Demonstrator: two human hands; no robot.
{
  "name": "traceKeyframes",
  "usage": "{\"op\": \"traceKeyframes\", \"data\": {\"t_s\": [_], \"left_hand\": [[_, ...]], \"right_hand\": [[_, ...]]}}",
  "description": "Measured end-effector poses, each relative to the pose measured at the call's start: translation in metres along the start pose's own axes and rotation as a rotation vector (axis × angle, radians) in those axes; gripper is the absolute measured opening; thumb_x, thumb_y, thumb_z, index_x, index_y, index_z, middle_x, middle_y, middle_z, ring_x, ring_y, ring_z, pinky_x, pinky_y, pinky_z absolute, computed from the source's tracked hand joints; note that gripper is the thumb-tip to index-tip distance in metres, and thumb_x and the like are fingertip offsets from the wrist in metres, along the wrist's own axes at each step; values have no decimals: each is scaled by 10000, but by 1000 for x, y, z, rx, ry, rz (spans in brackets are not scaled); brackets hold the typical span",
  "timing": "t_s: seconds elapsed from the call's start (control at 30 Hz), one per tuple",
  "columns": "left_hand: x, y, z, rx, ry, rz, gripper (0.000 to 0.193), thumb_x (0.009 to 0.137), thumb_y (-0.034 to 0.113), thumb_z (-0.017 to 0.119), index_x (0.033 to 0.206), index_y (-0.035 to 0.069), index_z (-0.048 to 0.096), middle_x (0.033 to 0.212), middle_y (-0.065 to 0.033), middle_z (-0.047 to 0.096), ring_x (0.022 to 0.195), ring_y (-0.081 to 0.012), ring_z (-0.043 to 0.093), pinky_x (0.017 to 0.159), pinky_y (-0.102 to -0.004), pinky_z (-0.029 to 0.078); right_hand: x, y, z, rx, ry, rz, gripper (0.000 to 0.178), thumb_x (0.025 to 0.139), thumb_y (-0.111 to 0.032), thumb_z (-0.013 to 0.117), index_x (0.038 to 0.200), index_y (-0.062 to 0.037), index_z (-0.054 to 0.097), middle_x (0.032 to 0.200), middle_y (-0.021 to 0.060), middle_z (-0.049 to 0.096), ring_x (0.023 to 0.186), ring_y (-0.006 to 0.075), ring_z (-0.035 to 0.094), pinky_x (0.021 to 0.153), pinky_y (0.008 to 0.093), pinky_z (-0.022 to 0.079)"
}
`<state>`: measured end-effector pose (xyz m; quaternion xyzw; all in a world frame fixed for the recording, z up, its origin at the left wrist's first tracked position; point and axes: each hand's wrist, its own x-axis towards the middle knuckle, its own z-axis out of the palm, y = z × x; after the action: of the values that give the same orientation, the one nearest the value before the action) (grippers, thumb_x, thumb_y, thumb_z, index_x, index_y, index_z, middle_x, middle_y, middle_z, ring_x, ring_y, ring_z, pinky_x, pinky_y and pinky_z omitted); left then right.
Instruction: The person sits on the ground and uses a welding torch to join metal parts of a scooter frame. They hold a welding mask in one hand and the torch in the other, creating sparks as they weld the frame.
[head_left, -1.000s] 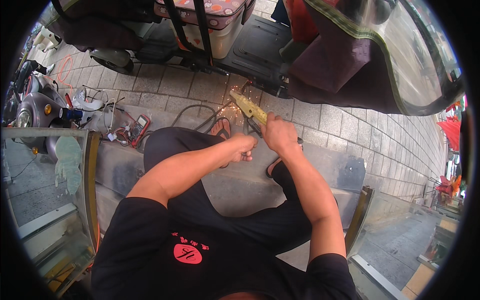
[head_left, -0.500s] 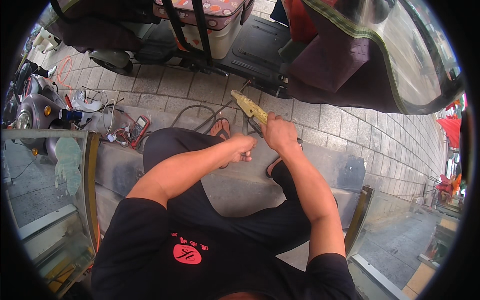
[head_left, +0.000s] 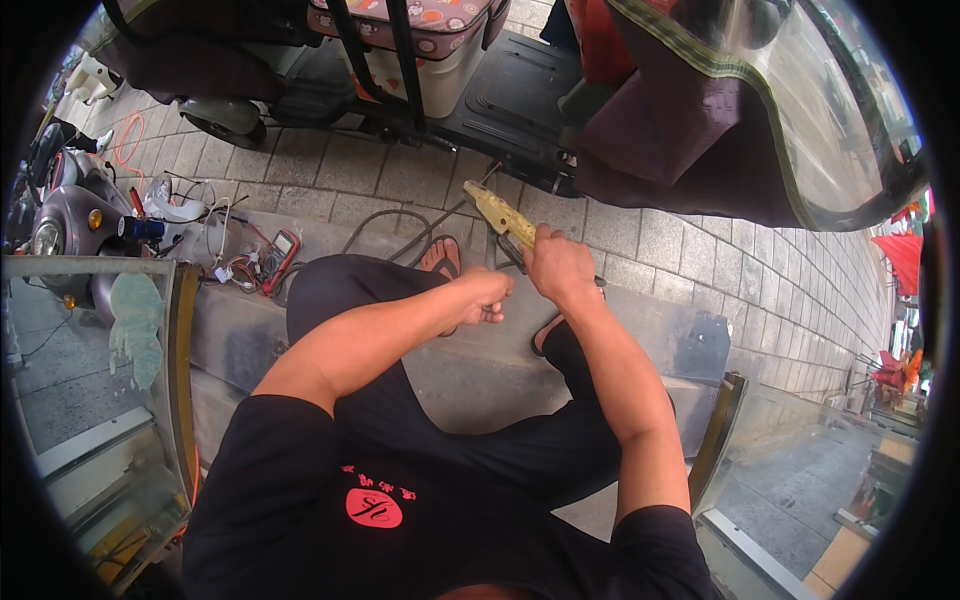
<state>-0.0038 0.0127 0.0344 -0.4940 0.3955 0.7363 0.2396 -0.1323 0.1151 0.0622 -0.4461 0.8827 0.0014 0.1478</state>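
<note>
My right hand [head_left: 559, 264] is wrapped round the rear end of a worn yellow welding electrode holder [head_left: 500, 214]. Its tip points up and left towards the vehicle, and a thin rod [head_left: 492, 172] shows at the tip. A dark cable [head_left: 420, 226] loops on the ground to the left of the holder. My left hand [head_left: 486, 295] is closed, between my knees and just left of the right hand. Whatever its fingers may hold is hidden.
A three-wheeled vehicle with a black footboard [head_left: 510, 90] stands ahead on grey paving. To the left lie a red multimeter [head_left: 281, 257], tangled wires [head_left: 232, 270] and a blue cylinder [head_left: 140, 229], near a parked scooter [head_left: 60, 225]. Glass door panels [head_left: 90, 340] flank me on both sides.
</note>
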Motion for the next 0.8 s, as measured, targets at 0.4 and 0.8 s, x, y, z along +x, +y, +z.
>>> {"op": "traceKeyframes", "data": {"t_s": [0.4, 0.8], "left_hand": [[5, -5, -1, -24, -6, 41, 109, 915, 99, 665, 890, 35, 581, 716, -39, 486, 572, -152, 477, 568, -351, 527], [1, 0, 2, -21, 17, 11, 118, 926, 86, 644, 865, 20, 568, 693, -44, 495, 533, -162, 468, 545, -355, 528]], "right_hand": [[3, 1, 1, -18, -22, 13, 446, 1011, -402, 597, 1161, 18, 590, 1021, 250, 730, 895, 423, 741, 799, 506, 598], [-8, -18, -19, 21, -5, -37, 457, 982, -378, 652, 1183, 26, 579, 1048, 248, 721, 883, 416, 749, 774, 481, 608]]}}
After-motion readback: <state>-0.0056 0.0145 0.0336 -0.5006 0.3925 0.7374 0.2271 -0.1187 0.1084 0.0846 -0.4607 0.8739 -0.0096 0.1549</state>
